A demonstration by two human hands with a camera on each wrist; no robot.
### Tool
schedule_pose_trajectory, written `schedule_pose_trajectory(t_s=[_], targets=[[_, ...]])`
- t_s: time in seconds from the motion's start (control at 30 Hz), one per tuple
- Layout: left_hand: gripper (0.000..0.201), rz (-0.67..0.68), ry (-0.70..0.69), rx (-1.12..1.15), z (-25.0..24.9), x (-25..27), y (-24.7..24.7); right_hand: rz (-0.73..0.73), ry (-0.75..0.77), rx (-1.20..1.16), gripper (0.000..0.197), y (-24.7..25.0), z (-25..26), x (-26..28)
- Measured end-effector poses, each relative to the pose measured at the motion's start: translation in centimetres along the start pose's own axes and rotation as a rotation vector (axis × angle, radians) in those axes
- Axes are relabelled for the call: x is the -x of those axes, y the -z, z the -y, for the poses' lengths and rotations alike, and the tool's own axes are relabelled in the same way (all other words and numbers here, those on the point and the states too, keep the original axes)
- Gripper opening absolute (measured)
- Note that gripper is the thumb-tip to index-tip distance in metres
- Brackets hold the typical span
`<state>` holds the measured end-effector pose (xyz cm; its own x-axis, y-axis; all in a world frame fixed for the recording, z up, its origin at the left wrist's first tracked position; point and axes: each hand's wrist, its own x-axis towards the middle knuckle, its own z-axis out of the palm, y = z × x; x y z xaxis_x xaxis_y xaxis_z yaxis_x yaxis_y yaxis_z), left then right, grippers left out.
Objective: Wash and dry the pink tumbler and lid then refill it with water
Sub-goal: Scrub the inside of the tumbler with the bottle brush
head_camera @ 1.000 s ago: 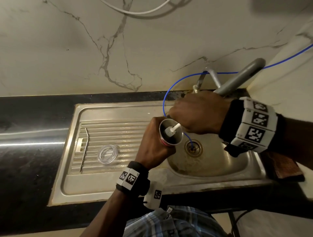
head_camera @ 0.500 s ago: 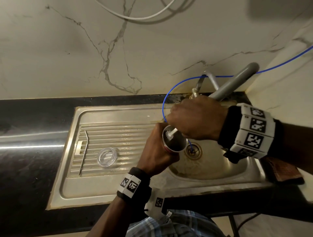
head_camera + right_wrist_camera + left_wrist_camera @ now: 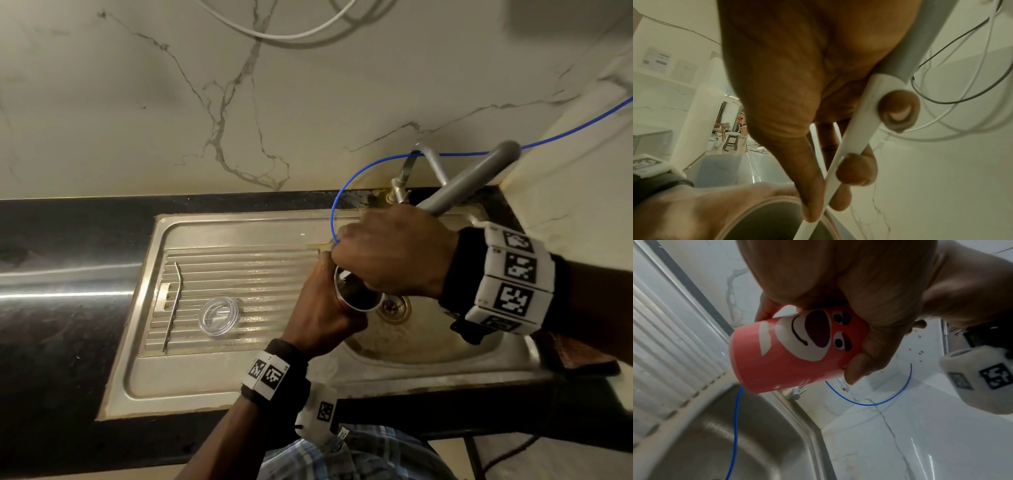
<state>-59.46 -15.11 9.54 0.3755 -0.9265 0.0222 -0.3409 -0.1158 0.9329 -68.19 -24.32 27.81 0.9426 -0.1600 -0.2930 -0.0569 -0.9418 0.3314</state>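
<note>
My left hand (image 3: 325,308) grips the pink tumbler (image 3: 797,352), which bears a cartoon face, and holds it tilted over the sink basin (image 3: 428,342). Its steel mouth (image 3: 356,294) points up toward me. My right hand (image 3: 394,253) grips the bottle brush by its grey and white handle (image 3: 469,181), its fingers curled round the white shaft (image 3: 851,146). The shaft runs down into the tumbler's mouth (image 3: 777,224), and the brush head is mostly hidden inside. The clear lid (image 3: 219,315) lies on the ribbed drainboard, left of my hands.
A metal straw (image 3: 173,305) lies on the drainboard (image 3: 239,267) left of the lid. A thin blue tube (image 3: 342,195) loops from the wall down into the drain (image 3: 394,308). The tap (image 3: 404,178) stands behind the basin. Black counter (image 3: 68,240) surrounds the sink.
The right hand has pushed the brush deeper into the tumbler, so the white bristles are now nearly hidden. Both hands shifted slightly right over the basin.
</note>
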Motion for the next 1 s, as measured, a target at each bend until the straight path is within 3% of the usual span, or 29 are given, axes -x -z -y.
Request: schedule_pose_trajectory(t_s=[0.27, 0.37, 0.43, 0.63, 0.73, 0.8, 0.87, 1.0], targets=[[0.074, -0.022, -0.001, -0.026, 1.3, -0.3, 0.7, -0.092, 0.014, -0.007, 0.031, 0.3, 0.0, 0.9], [0.061, 0.019, 0.018, -0.082, 2.3, -0.6, 0.8, -0.298, 0.055, 0.036, 0.012, -0.1, 0.2, 1.5], [0.056, 0.049, 0.033, -0.098, 2.7, -0.7, 0.7, -0.392, 0.078, 0.019, 0.021, -0.7, 0.7, 1.7], [0.076, -0.042, -0.031, -0.081, 0.8, -0.2, 1.1, -0.202, 0.118, -0.093, 0.018, -1.9, 2.3, 0.6], [0.087, -0.103, -0.067, -0.019, 1.3, 0.3, 2.7, 0.010, 0.071, -0.106, 0.019, -1.1, 2.1, 0.5], [0.085, -0.109, -0.070, -0.018, 2.3, 0.2, 3.5, -0.008, 0.054, -0.178, 0.018, -0.6, 1.3, 0.5], [0.083, -0.105, -0.055, -0.011, 3.1, 0.0, 4.0, -0.116, 0.037, -0.207, 0.016, -0.9, 0.3, 0.3], [0.083, -0.097, -0.044, -0.017, 5.0, -0.4, 4.8, -0.025, -0.085, -0.262, 0.014, -2.2, -1.8, -0.4]])
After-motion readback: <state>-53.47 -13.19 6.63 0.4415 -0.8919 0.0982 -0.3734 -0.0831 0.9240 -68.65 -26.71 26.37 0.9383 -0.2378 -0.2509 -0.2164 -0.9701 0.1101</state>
